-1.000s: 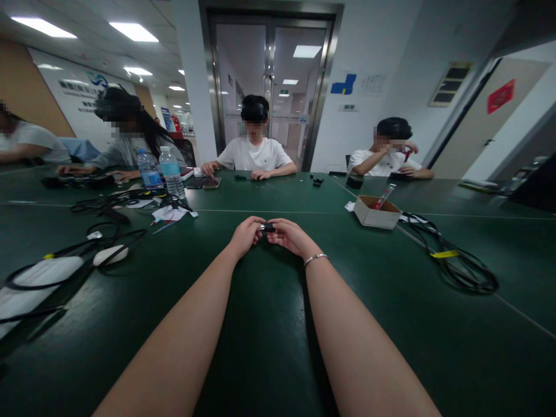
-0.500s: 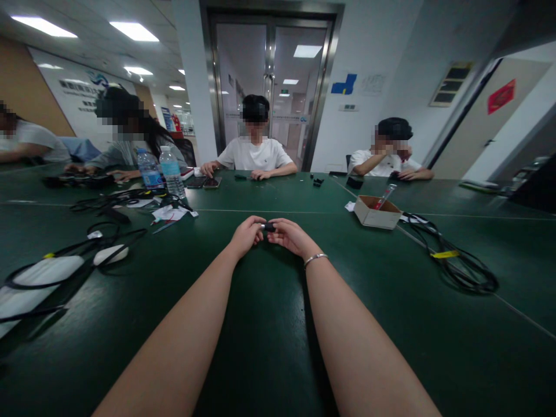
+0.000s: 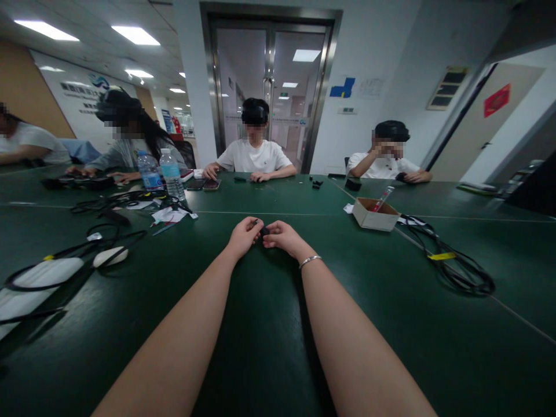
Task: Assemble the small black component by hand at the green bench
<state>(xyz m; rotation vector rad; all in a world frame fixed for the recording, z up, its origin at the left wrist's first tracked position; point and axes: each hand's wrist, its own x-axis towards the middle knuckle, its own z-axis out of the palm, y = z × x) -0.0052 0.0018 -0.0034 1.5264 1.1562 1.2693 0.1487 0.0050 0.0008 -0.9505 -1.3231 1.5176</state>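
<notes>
Above the green table (image 3: 269, 324), a small black object (image 3: 264, 231) sits between my two hands, mostly covered by fingers; its exact kind is too small to make out. My left hand (image 3: 244, 236) is closed, thumb and fingers pinching the object's left side. From the other side my right hand (image 3: 284, 238) grips it with thumb and fingertips, a silver bangle (image 3: 310, 261) around that wrist. Both forearms reach forward from the bottom of the view.
An open box (image 3: 376, 219) with a clear-and-red tube stands right, beside a coiled black cable (image 3: 460, 269). To the left are two water bottles (image 3: 171, 174), paper scraps (image 3: 169, 214), a white mouse (image 3: 110, 256) and tangled cables. Several people sit around the far side.
The black object has turned between my fingers, and its silver part no longer shows. My right hand has shifted slightly left and down.
</notes>
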